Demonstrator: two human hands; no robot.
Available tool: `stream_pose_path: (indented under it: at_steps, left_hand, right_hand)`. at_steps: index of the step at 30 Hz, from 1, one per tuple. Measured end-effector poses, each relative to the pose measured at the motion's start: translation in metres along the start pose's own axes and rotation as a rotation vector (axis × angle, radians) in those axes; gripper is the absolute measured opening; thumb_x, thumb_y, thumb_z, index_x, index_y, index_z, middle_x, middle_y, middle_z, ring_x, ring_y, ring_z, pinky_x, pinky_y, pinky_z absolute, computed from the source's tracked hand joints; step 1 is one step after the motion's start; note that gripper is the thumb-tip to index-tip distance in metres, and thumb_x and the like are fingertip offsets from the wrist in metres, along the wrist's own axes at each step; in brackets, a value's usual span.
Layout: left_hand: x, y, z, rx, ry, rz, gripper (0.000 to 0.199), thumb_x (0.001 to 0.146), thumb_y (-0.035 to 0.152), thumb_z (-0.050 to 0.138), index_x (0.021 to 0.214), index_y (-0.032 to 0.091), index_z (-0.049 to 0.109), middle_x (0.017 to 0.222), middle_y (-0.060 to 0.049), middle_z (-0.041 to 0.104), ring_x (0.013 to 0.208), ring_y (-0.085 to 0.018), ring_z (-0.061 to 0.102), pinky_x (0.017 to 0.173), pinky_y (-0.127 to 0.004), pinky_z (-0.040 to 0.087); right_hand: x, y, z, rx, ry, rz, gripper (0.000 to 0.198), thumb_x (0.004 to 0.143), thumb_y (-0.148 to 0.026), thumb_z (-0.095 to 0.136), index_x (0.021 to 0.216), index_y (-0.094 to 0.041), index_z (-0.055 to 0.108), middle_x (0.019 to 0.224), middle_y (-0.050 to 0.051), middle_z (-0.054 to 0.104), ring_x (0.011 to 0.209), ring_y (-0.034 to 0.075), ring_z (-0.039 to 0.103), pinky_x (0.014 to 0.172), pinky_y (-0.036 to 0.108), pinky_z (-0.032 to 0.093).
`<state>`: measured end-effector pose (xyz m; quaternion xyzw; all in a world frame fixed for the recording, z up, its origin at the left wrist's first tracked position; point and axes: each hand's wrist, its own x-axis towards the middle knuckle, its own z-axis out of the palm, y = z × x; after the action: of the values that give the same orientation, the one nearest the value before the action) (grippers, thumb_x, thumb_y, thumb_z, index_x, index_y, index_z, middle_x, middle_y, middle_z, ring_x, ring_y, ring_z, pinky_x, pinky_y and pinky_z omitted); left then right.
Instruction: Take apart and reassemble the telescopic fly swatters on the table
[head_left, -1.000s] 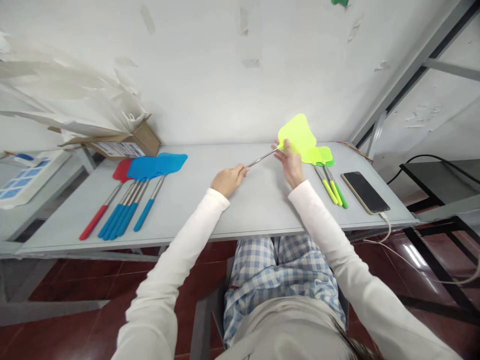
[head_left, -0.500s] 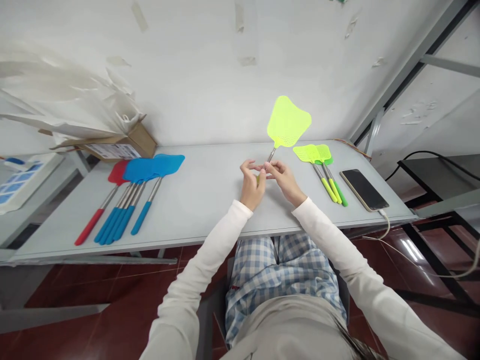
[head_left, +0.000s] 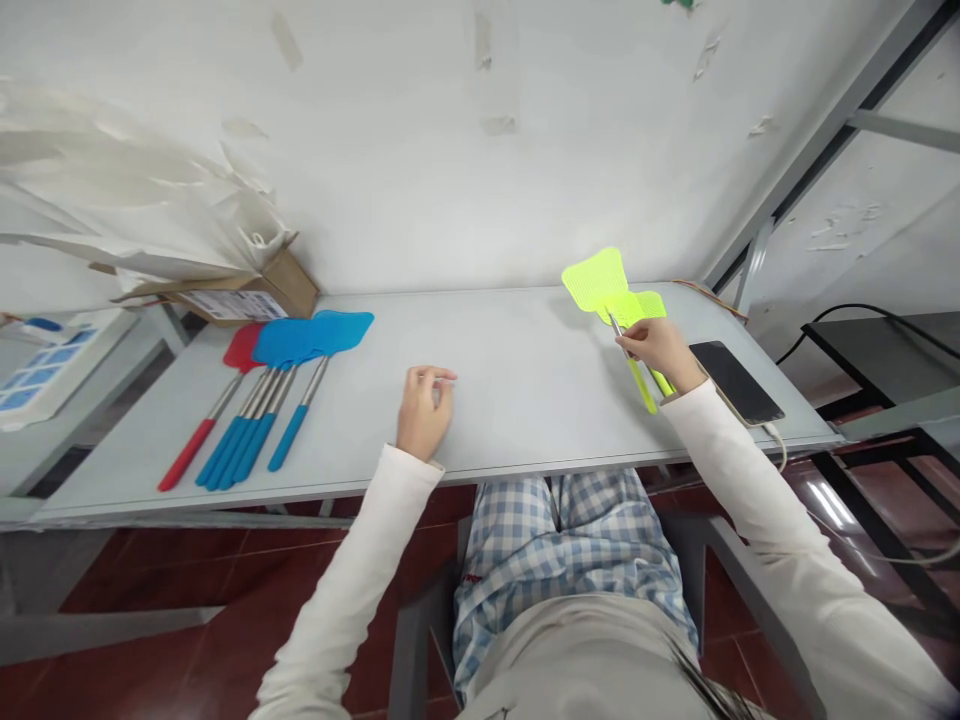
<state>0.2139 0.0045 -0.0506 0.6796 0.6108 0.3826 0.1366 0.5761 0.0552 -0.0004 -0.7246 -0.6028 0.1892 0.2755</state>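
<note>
My right hand (head_left: 660,350) pinches the metal shaft of a yellow fly swatter (head_left: 598,280) at the right of the table. The swatter's square mesh head points away from me, and its handle slants down below my fingers. Under and beside it lie more yellow-green fly swatters (head_left: 649,303), partly hidden by my hand. Over the middle left of the table is my left hand (head_left: 425,410), holding nothing, its fingers loosely curved and apart from the thumb. Further left, several blue fly swatters (head_left: 289,340) lie overlapping, with a red fly swatter (head_left: 187,455) at their outer side.
A phone (head_left: 735,380) with a white cable lies by my right wrist. At the back left stands an opened cardboard box (head_left: 289,285) with white bags above it. The wall (head_left: 450,200) runs along the far edge of the grey table (head_left: 510,400).
My right hand has carried the yellow fly swatter rightward and down to the other yellow-green ones. My left hand has let go of it and moved left.
</note>
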Motion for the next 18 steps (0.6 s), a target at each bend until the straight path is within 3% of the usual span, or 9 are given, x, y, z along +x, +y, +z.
stream_pose_path:
  at_steps: [3,6,9,13,18]
  left_hand:
    - [0.013,-0.035,-0.025,0.225,0.131,-0.119,0.022,0.085,0.024,0.048,0.104,0.017,0.056,0.117,-0.016,0.052,0.116,-0.03,0.052,0.105,-0.051,0.039]
    - [0.026,-0.077,-0.054,0.397,0.254,-0.313,0.041,0.08,0.031,0.058,0.115,0.013,0.047,0.132,-0.026,0.045,0.128,-0.043,0.04,0.103,-0.063,0.033]
    - [0.033,-0.115,-0.081,0.531,0.198,-0.529,0.043,0.076,0.033,0.063,0.109,0.012,0.045,0.139,-0.03,0.039,0.131,-0.051,0.037,0.099,-0.067,0.033]
    - [0.034,-0.141,-0.103,0.572,0.088,-0.538,0.021,0.081,0.03,0.058,0.093,0.015,0.048,0.13,-0.022,0.051,0.125,-0.044,0.046,0.099,-0.059,0.039]
    - [0.031,-0.132,-0.111,0.534,0.045,-0.517,0.014,0.082,0.028,0.057,0.091,0.017,0.055,0.105,-0.014,0.062,0.11,-0.034,0.057,0.094,-0.05,0.047]
  right_hand:
    - [-0.001,0.011,0.004,-0.281,-0.038,0.019,0.017,0.079,-0.017,0.062,0.062,-0.016,0.065,0.061,0.008,0.067,0.065,0.021,0.065,0.067,0.031,0.047]
    - [0.001,0.018,0.011,-0.458,-0.032,0.016,0.016,0.079,-0.014,0.06,0.065,-0.015,0.068,0.071,0.013,0.071,0.076,0.026,0.068,0.071,0.032,0.046]
    - [0.004,0.024,0.016,-0.546,0.002,-0.003,0.013,0.081,-0.015,0.06,0.074,-0.013,0.071,0.082,0.017,0.072,0.084,0.029,0.068,0.073,0.033,0.046]
    - [0.007,0.031,0.018,-0.582,0.055,-0.019,0.013,0.083,-0.016,0.058,0.081,-0.012,0.071,0.086,0.018,0.072,0.088,0.03,0.068,0.074,0.034,0.045]
    - [0.005,0.035,0.003,-0.493,0.129,-0.026,0.021,0.083,-0.028,0.063,0.095,-0.013,0.069,0.089,0.017,0.072,0.087,0.031,0.066,0.072,0.035,0.045]
